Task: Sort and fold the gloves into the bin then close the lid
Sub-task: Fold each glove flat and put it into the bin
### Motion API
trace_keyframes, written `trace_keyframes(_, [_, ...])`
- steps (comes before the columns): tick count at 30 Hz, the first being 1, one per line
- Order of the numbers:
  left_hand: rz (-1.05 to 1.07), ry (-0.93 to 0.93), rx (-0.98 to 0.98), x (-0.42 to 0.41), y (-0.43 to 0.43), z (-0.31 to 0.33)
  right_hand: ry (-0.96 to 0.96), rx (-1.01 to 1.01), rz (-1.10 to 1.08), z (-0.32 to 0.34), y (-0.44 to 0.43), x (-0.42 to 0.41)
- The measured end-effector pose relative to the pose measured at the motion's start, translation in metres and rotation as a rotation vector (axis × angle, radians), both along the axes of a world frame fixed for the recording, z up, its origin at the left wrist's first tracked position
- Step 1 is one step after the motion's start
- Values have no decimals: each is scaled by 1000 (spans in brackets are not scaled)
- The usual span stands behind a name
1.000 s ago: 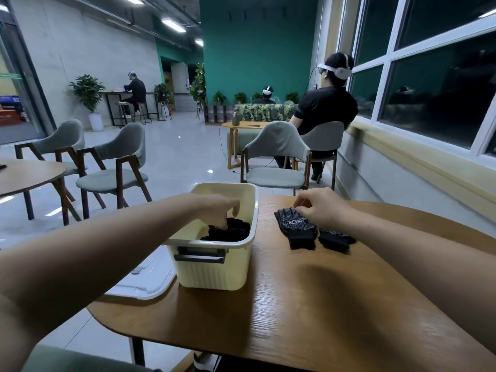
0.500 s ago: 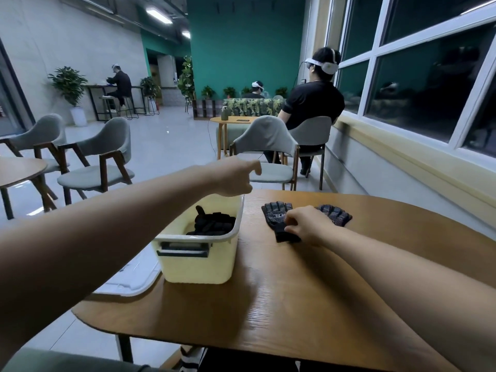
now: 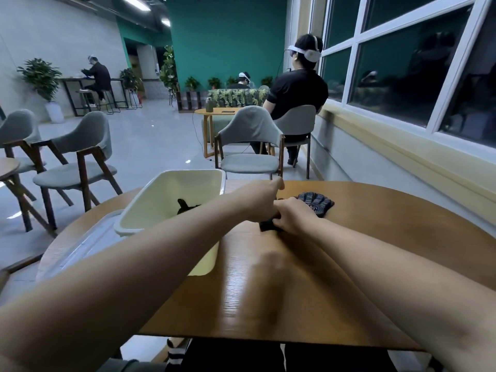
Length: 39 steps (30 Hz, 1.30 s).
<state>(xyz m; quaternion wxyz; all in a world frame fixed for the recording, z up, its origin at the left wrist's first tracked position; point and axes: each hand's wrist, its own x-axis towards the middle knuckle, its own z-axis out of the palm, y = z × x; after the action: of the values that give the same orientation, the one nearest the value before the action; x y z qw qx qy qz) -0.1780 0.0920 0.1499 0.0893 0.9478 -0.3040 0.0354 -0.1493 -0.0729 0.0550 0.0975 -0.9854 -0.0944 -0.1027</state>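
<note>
Both hands meet at the gloves (image 3: 318,204) on the worktop (image 3: 295,285) just right of the bin (image 3: 188,172), cuffs toward the person: the right hand (image 3: 294,217) pinches a dark cuff, the left hand (image 3: 264,204), nearer the bin, hides its fingers, so I cannot tell its grip

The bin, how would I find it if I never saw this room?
Look at the round wooden table by the big windows. On its left side stands the bin, a pale yellow tub with black gloves inside. It's the only container there, next to a clear lid.
</note>
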Motion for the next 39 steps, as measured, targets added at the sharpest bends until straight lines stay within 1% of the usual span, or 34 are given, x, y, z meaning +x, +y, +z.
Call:
trace_keyframes(5, [111,118,-203,-7,-8,-40,-23,31,-49,-5,0,2])
trace_keyframes(8, [182,154,-251,-9,-8,-69,-25,60,-68,-9,-2,3])
trace_keyframes(12, [230,173,-308,-9,-2,-104,-49,151,-82,-9,-4,6])
trace_keyframes(14, [229,153,-345,-10,3,-117,-61,181,-96,-8,-6,7])
trace_keyframes(17, [196,68,-364,-10,9,-136,-86,203,-100,-7,-9,6])
trace_keyframes(23, [156,-14,-396,-8,10,-146,-115,258,-61,1,-18,-14])
trace_keyframes(30, [214,83,-491,-2,14,-149,-129,231,23,-7,-30,-68])
trace_keyframes(36, [223,136,-570,3,14,-153,-102,112,131,-17,-29,-117])
trace_keyframes(39, [217,143,-572,3,14,-153,-109,96,193,-18,-26,-136])
